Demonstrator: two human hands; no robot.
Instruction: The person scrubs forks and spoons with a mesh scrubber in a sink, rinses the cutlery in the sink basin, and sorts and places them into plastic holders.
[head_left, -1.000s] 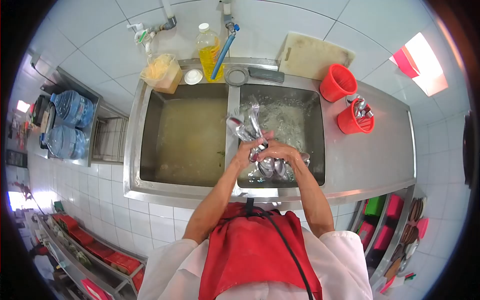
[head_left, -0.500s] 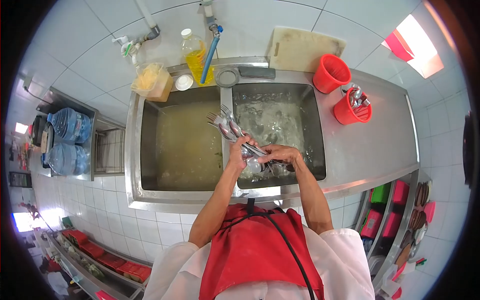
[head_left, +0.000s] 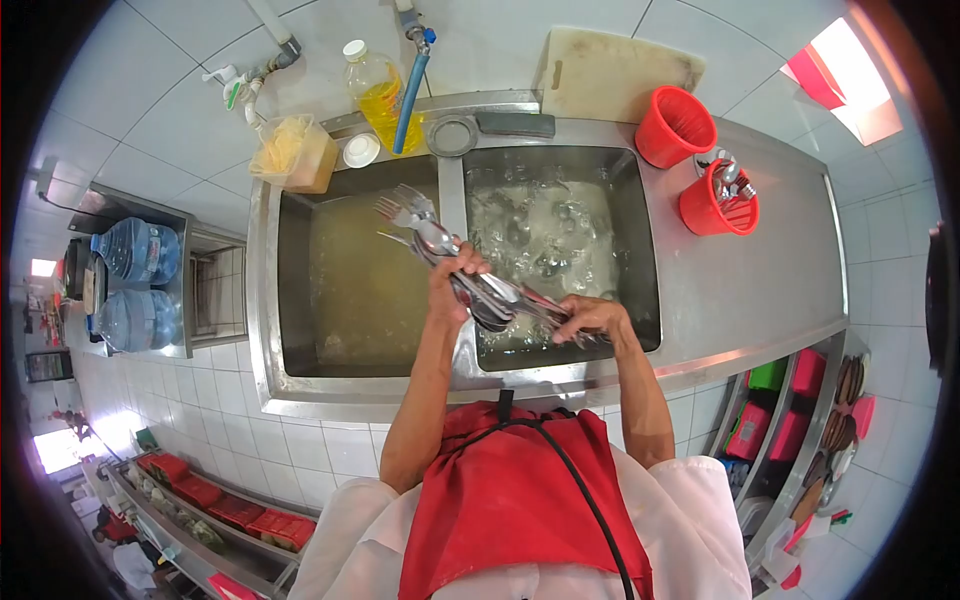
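A wet bundle of forks and spoons (head_left: 428,232) lies slantwise above the divider and the right sink basin (head_left: 645,280). My left hand (head_left: 459,281) is wrapped round its middle, with fork tines and spoon bowls sticking out toward the upper left. At the lower right end, my right hand (head_left: 594,318) has its fingers closed on the cutlery's ends. Rippling, clearish water (head_left: 550,230) fills the right basin beneath. Cloudy yellowish water (head_left: 365,290) stands in the left basin. How many pieces each hand holds is hidden by overlap.
Two red baskets stand on the right counter: one plain basket (head_left: 665,140) and one cutlery basket (head_left: 715,205) holding utensils. Behind the sinks are a bottle of yellow liquid (head_left: 385,105), a blue hose (head_left: 411,105), a plastic tub (head_left: 310,165) and a cutting board (head_left: 615,80).
The cutlery bundle has moved slightly up and left with my left hand. My right hand has shifted right, toward the bundle's end, so the hands are farther apart.
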